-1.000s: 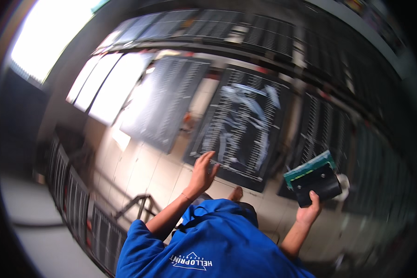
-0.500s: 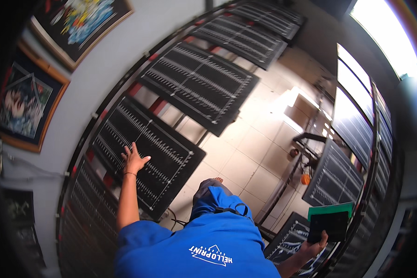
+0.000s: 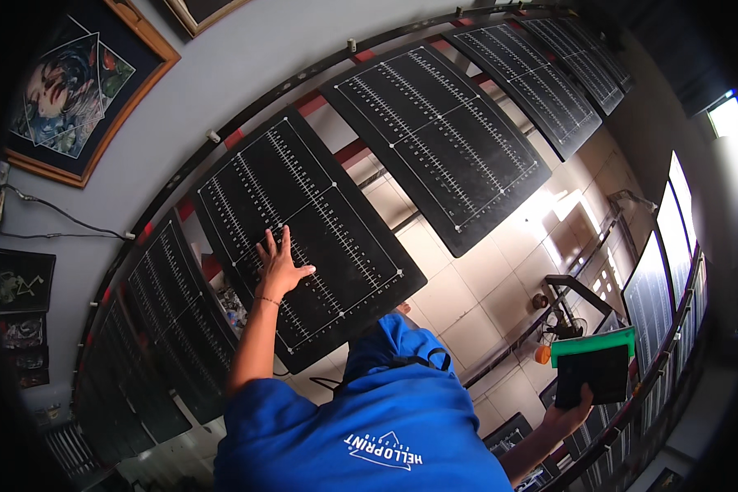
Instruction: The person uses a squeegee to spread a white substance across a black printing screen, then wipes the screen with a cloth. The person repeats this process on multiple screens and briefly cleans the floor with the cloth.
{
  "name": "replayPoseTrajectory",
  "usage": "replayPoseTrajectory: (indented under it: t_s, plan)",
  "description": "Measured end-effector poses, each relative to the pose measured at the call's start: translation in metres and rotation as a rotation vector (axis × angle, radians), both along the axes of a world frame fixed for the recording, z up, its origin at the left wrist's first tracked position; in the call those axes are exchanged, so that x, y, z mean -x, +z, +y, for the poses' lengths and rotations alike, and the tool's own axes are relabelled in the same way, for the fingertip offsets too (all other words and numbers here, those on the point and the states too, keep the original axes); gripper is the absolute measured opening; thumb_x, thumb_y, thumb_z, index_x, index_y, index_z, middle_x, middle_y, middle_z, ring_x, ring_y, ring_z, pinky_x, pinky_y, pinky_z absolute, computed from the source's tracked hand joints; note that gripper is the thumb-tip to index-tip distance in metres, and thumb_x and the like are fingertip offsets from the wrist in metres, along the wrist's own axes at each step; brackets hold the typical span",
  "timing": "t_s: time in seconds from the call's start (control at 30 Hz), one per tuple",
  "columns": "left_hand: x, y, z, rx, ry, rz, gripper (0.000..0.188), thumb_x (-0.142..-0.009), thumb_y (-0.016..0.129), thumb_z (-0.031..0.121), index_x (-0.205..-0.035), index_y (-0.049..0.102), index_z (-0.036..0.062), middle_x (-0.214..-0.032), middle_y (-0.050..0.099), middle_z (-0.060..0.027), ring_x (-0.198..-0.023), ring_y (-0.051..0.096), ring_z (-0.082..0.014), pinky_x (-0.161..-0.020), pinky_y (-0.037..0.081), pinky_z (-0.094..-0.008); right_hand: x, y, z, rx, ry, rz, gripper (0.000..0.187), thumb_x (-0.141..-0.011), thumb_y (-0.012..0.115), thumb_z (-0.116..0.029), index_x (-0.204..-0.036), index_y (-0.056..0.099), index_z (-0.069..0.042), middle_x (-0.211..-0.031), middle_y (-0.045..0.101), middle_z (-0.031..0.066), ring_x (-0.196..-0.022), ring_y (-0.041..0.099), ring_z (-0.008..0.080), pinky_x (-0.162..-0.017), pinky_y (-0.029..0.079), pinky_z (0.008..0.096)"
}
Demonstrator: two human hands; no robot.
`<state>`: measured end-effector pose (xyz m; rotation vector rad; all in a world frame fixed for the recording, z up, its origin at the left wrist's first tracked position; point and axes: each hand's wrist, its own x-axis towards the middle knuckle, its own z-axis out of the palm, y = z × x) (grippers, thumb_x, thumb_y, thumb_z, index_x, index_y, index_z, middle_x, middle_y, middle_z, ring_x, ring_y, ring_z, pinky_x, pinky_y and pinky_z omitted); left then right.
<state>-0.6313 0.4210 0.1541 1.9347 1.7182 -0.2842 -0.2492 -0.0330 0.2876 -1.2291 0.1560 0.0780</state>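
Fingers spread, my left hand (image 3: 280,271) lies flat on a black board (image 3: 348,246) with rows of white ruler marks, a little left of centre. On the right side, my right hand (image 3: 578,410) grips a flat black piece with a green strip along its upper edge (image 3: 592,373). My thumb shows over its black face, while the other fingers are hidden behind it. What kind of thing it is, I cannot tell. A second marked board (image 3: 447,139) stands beyond the one I touch, set apart from it by a gap.
Several more marked boards run along the wall to the far right and near left (image 3: 176,303). A dark rail (image 3: 303,75) curves behind them. Framed pictures (image 3: 70,98) hang at left. Tiled floor (image 3: 500,287) shows between the rows, with a small fan (image 3: 570,326) and another board row (image 3: 656,287) at right.
The view has turned and shifted, so boards and wall pictures sit elsewhere in it. My left hand stays spread on a board. My right hand still holds the black-and-green piece, now farther from the lower edge.
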Motion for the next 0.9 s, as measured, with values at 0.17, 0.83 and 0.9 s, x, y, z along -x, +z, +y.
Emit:
replayPoseTrajectory:
  t_s: [0.17,0.83,0.9]
  plan:
    - [-0.012,0.003,-0.001,0.012,-0.08,0.077,0.118,-0.071,0.084,0.042,-0.156,0.004,0.0251,-0.162,-0.005,-0.017,-0.145,0.001,-0.0517,-0.103,0.029,-0.0745,0.012,0.001,-0.006,-0.024,-0.041,0.005,0.045,-0.086,0.064,-0.007,-0.128,0.052,0.002,-0.116,0.063,0.0121,-0.098,0.065,0.0229,-0.083,0.053,0.0344]
    - [-0.38,-0.019,0.135,-0.05,-0.733,0.031,0.117,-0.066,0.082,0.056,-0.156,0.01,0.0345,-0.164,-0.003,-0.0089,-0.147,-0.003,-0.0447,-0.102,0.021,-0.0794,0.123,0.004,-0.067,-0.052,-0.555,0.043,0.053,-0.078,0.063,-0.003,-0.129,0.052,0.001,-0.116,0.063,0.0127,-0.1,0.065,0.0266,-0.088,0.055,0.0408]
    - [-0.387,-0.018,0.127,-0.097,-0.778,0.027,0.117,-0.066,0.084,0.054,-0.156,0.011,0.0328,-0.163,-0.003,-0.0135,-0.146,0.0,-0.0487,-0.107,0.021,-0.0741,0.135,0.005,-0.071,-0.073,-0.585,0.065,0.052,-0.078,0.063,-0.003,-0.129,0.053,0.0,-0.117,0.063,0.0125,-0.101,0.064,0.0269,-0.089,0.054,0.041]
